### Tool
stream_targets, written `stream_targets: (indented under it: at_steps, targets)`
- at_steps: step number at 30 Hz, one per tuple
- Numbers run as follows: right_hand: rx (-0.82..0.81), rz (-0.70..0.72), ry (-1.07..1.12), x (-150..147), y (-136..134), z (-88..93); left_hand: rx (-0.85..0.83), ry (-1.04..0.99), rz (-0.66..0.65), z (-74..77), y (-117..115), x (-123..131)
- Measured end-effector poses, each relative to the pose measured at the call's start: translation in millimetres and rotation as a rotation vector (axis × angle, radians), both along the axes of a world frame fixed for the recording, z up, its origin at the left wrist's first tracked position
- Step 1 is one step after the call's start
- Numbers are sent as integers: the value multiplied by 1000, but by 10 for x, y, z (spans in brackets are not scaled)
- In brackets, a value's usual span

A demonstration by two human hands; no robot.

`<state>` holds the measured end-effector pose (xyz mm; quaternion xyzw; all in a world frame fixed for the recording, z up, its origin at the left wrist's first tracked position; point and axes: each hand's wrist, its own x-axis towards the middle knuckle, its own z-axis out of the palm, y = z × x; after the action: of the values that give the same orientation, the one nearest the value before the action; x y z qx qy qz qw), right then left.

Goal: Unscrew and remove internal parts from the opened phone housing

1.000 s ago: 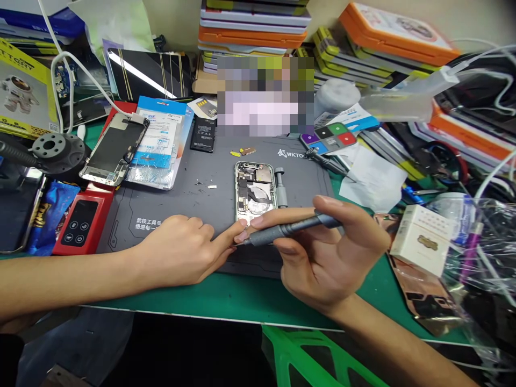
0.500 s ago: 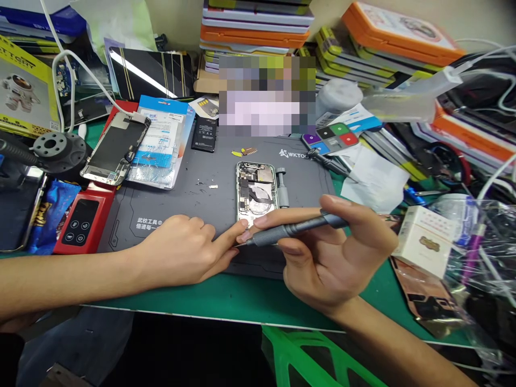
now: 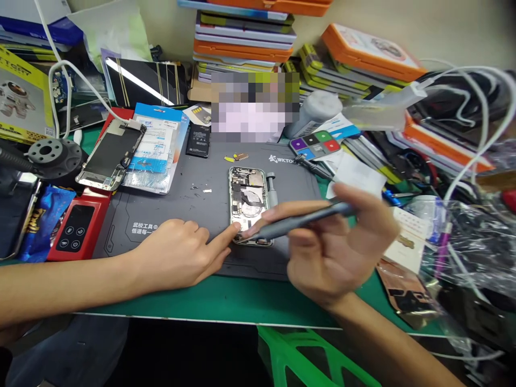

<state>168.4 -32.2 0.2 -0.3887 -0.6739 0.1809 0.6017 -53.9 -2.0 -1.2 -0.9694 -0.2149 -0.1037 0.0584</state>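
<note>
An opened phone body (image 3: 248,201) lies upright on the grey work mat (image 3: 177,193), its insides showing. My left hand (image 3: 181,255) rests on the mat with the fingers curled and the forefinger stretched out, its tip touching the phone's lower left corner. My right hand (image 3: 336,244) is blurred and grips a grey metal screwdriver (image 3: 302,220), held nearly level, with the tip over the phone's lower end. A small grey cylinder tool (image 3: 272,189) lies beside the phone's right edge.
A detached phone screen (image 3: 110,156) lies on blue packets at the left, above a red device (image 3: 74,231). Small yellow parts (image 3: 236,157) and a battery (image 3: 198,141) sit at the mat's back. Stacked boxes (image 3: 245,43), cables and plastic bags (image 3: 467,236) crowd the back and right.
The view has shifted a little. My right hand lifted and swung the screwdriver's rear end up and to the right; it is now motion-blurred. My left forefinger stays at the phone's corner.
</note>
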Motion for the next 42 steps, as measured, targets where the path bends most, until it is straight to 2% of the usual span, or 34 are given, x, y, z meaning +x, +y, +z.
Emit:
stream_targets:
  at_steps: [3,5,6,8,10,15,18,21,24,28,29,33,37,42]
  targets:
    - [41,-272,132,226,127,105,-1,20,-18,10,13,-9]
    - [-91,-424,61,421,206,164,6,28,-25,16,22,-13]
    - [-188,-471,-74,510,237,180,12,30,-25,18,25,-15]
    - [-398,-531,-444,641,276,177,25,31,-24,19,29,-18]
    - [-482,-555,-690,687,291,136,31,36,-26,17,29,-23]
    - [-421,-519,-1011,575,282,23,21,48,-17,15,21,-35]
    - [-438,-514,-974,543,281,38,15,53,-16,27,27,-35]
    - [-507,-543,-794,648,283,143,12,66,-21,43,38,-34]
    - [-594,-733,-594,901,241,299,15,50,-21,41,49,-39]
    - [-603,-979,-557,1276,112,409,32,33,-25,27,59,-54]
    - [-630,-989,-575,1343,81,403,34,38,-25,26,60,-57]
    - [-716,-844,-679,1456,29,292,37,47,-25,31,60,-67]
    - [-622,-691,-772,1415,141,190,33,43,-11,28,61,-70]
    - [-514,-584,-849,1326,439,108,24,64,1,28,55,-67]
